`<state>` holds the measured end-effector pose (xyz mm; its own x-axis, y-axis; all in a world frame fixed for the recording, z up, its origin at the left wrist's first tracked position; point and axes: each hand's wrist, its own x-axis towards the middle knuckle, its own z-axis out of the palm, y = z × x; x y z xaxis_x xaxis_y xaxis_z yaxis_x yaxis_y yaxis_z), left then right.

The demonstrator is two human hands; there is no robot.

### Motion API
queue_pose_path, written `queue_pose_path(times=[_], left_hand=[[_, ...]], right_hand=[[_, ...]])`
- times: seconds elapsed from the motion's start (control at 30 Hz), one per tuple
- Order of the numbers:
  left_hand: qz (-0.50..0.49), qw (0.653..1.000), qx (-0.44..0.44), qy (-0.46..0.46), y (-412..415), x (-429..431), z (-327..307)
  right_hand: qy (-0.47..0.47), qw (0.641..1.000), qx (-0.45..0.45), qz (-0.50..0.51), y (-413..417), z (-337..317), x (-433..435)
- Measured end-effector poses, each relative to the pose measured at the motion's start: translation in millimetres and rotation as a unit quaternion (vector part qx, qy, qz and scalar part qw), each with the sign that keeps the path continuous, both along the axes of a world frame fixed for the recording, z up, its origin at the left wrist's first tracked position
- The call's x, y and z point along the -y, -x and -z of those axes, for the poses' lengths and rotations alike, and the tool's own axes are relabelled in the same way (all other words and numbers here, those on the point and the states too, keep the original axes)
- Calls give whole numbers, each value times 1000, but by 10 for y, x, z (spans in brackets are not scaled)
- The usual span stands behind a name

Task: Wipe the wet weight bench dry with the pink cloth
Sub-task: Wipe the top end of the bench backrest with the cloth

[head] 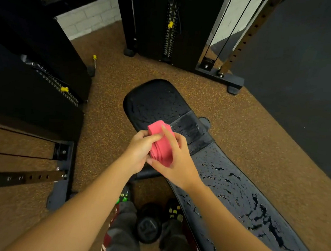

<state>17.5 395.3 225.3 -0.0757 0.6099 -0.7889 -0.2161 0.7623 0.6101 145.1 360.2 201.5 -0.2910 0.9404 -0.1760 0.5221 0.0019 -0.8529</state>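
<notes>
Pink cloth (160,145) held folded in both hands over bench (240,196), at its left edge, apparently clear of surface. Left hand (138,151) clenched round cloth's side. Right hand (179,164) grasping it from below, forefinger laid along top. Folded thick, probably for soaking. Droplets (234,175) spread over whole bench; wiping judged not begun.

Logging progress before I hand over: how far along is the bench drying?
Done: nothing looks wiped; water beads and streaks cover the weight bench from its far pad to its near end. In hand: the left hand and right hand both hold the folded pink cloth over the bench. Left: the whole wipe.
</notes>
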Motion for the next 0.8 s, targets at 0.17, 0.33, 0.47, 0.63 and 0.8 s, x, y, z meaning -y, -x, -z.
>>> queue_pose_path(times=[0.17, 0.33, 0.47, 0.63, 0.8], left_hand=[[67, 996, -50, 2, 258, -246, 0], [108, 989, -100, -7, 692, -480, 146], [166, 979, -114, -37, 843, -645, 342], [195, 957, -202, -73, 1035, -882, 681], [410, 775, -431, -213, 1166, -1233, 1079]], right_hand=[[-53, 996, 35, 62, 344, 144, -139], [-69, 993, 76, 67, 768, 270, -374], [-20, 989, 87, 119, 890, 406, -575], [10, 976, 107, 191, 742, 587, -853], [2, 964, 129, 232, 502, 791, -1382]])
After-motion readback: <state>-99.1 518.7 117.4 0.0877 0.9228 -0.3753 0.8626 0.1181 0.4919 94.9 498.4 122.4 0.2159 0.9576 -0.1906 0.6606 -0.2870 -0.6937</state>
